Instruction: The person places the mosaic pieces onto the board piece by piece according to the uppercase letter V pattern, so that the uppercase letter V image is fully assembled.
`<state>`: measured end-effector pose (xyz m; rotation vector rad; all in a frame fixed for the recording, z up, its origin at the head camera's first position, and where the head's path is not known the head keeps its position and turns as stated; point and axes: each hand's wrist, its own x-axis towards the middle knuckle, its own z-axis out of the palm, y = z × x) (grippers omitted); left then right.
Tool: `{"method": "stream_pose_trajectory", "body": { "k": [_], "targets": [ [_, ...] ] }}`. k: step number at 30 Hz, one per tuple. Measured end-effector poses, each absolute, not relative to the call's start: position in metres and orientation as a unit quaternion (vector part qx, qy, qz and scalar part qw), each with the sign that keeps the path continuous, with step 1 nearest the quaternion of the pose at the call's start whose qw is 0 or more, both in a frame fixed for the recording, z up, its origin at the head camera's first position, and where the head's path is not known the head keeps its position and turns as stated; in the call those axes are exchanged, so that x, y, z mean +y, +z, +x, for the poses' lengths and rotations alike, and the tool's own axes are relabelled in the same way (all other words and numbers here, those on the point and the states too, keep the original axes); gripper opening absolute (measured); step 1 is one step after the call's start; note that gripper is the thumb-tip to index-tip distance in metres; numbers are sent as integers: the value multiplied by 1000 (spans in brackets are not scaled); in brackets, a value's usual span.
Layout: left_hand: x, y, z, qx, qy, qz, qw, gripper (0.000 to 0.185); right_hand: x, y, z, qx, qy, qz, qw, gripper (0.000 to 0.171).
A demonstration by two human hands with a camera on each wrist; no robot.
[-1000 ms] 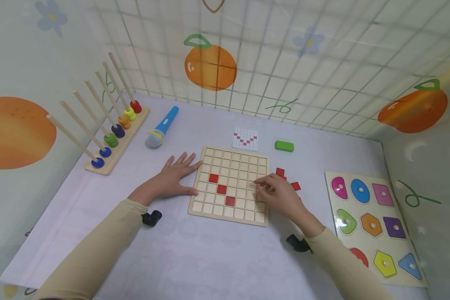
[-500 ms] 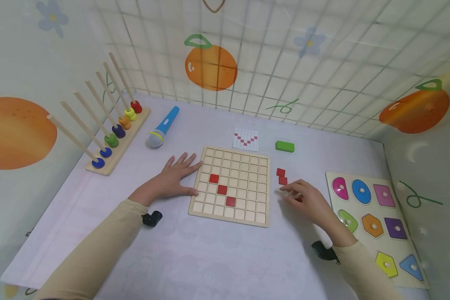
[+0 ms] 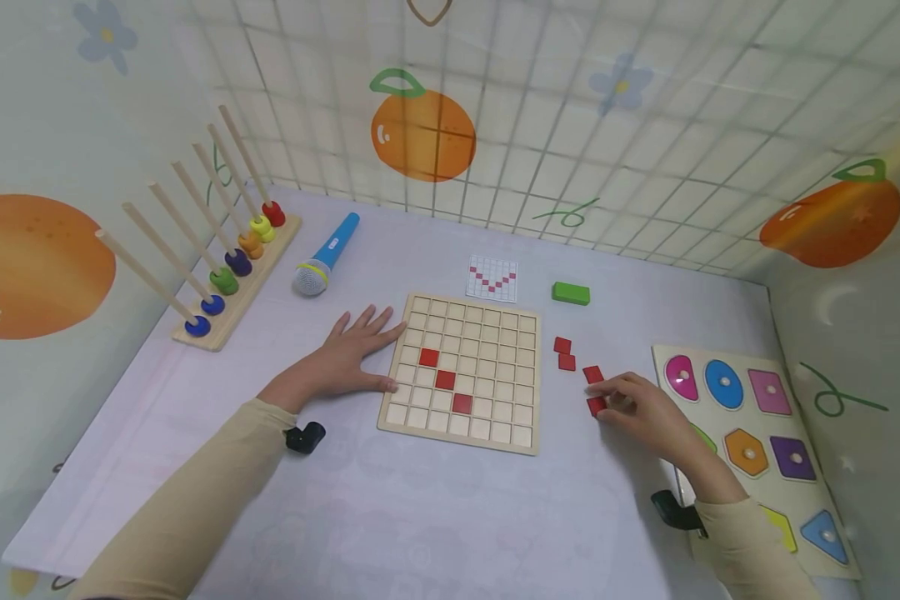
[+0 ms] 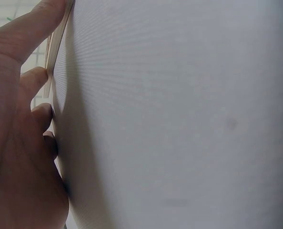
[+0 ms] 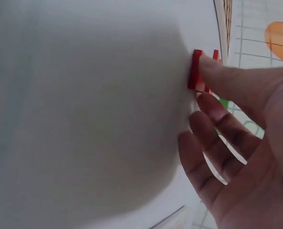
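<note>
- We pinch a red tile (image 3: 596, 406) with our right hand (image 3: 641, 410), thumb and fingertips curled onto it as it lies on the table (image 3: 435, 517).
- Just beyond that grip lie three more loose red tiles (image 3: 565, 353).
- Further left, our left hand (image 3: 345, 357) lies flat, fingers straight, against the wooden grid board (image 3: 461, 373).

Walls: I see soft panels (image 3: 645, 108) printed with a pale grid, oranges and small blue flowers (they close in three sides).
Table: a white cloth (image 3: 420, 517) covers it, reaching the wall corners.
Light: even and soft from where I watch, shadows faint.
</note>
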<state>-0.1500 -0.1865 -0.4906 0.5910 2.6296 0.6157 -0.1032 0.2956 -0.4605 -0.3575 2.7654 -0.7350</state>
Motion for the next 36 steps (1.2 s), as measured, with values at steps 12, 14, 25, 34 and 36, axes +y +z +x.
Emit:
{"method": "stream_pose_trajectory", "body": {
  "k": [12,14,25,34,36],
  "targets": [
    [-185,-484,-148,933,222,211,186,102,297,-463,-107,951,-252,-131,124,33],
    [-185,-484,-148,934,222,210,186,102,297,-463,-107,950,-253,-131,129,32],
    [-185,-486,-148,933,223,210,187,103,299,-467,-107,952,-247,-117,138,36],
    [-185,-486,-149,934,219,212,186,103,300,-467,-104,951,-257,-105,138,36],
    [-185,-486,-149,934,220,211,187,103,300,-467,-104,950,-261,-105,136,35]
  ]
}}
